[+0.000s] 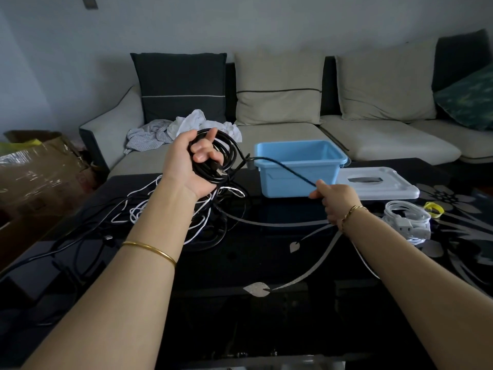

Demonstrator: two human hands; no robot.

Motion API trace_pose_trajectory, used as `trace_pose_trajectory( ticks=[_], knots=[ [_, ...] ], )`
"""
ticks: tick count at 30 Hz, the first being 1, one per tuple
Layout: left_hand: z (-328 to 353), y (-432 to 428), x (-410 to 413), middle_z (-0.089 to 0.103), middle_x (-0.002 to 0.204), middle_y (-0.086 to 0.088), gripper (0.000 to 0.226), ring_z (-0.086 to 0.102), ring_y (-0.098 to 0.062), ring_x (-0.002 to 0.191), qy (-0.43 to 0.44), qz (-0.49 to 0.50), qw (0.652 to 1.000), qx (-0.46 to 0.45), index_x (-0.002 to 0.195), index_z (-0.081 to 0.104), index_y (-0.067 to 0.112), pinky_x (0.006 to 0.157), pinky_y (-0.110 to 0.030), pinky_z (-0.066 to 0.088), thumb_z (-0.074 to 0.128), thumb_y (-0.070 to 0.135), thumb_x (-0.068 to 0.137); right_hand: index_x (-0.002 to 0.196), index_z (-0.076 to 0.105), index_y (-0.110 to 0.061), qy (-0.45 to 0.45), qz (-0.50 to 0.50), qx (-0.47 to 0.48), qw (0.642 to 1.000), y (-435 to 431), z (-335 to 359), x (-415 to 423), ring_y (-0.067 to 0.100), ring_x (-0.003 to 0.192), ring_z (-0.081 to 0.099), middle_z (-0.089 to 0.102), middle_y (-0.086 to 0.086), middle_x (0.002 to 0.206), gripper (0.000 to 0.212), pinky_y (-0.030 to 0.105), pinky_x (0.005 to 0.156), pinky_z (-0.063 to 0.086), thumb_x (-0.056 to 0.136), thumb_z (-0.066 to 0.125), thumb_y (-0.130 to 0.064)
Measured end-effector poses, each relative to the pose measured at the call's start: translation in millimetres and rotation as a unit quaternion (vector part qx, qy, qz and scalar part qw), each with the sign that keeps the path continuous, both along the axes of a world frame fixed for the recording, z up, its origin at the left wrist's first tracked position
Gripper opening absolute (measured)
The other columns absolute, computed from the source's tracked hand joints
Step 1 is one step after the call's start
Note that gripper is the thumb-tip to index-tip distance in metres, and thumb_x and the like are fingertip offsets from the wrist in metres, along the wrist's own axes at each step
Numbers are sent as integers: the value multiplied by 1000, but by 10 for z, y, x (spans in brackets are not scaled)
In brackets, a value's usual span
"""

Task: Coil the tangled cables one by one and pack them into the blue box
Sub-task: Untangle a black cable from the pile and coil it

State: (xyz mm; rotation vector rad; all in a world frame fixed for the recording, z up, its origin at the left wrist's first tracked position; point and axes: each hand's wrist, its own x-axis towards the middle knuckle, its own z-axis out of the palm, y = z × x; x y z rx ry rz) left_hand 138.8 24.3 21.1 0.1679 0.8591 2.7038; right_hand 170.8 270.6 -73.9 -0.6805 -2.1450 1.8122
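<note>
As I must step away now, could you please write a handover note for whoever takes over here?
Left grip holds the black cable coil above the tangle.
Right grip pinches its loose tail before the blue box.
Lid lies off, right of the box; a coiled white cable lies on the table near it.
Done: black cable mostly coiled.
Left: finish, pack both, then the tangle.

a home living room: long beige fabric sofa (293, 137) with cushions behind a glossy black floral-patterned coffee table (266, 263)

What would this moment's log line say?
left hand grips coiled black cable | right hand pinches its tail | blue box open
</note>
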Motion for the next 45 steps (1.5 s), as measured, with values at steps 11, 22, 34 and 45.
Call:
trace_pose_trajectory(
  ticks=[11, 22, 34, 45],
  knots=[
    [-28, -3, -77, 38, 44, 8, 35, 36, -5, 33, 1, 63, 994, 93, 106, 55, -3, 46, -18, 47, 41, 29, 101, 79, 73, -23, -64, 416, 447, 789, -429, 436, 370, 9, 65, 56, 70, 7, 88, 14, 29, 76, 50, 87, 62, -28],
    [-114, 132, -111, 46, 53, 1, 39, 47, -11, 42, 18, 165, 986, -30, 76, 46, 9, 63, -28, 52, 41, 39, 100, 77, 67, -22, 105, 440, 474, 756, -919, 800, 767, 8, 71, 56, 64, -8, 78, 18, 29, 69, 47, 81, 69, -40],
    [-313, 332, 99, 53, 61, 4, 21, 53, -10, 53, 264, 63, 817, -509, 88, 46, 14, 66, -31, 49, 43, 30, 101, 68, 68, -24, 270, 251, 433, 823, -564, 882, 658, 13, 63, 56, 61, -7, 63, 18, 44, 64, 48, 80, 64, -38],
    [-193, 425, 305, 37, 50, 4, 70, 33, -9, 40, 263, -189, 835, -445, 110, 58, -4, 55, -26, 48, 21, 53, 98, 83, 67, -16, 281, 93, 457, 839, -311, 754, 452, 11, 68, 50, 57, -7, 72, 21, 31, 61, 40, 86, 63, -37]
  ],
)
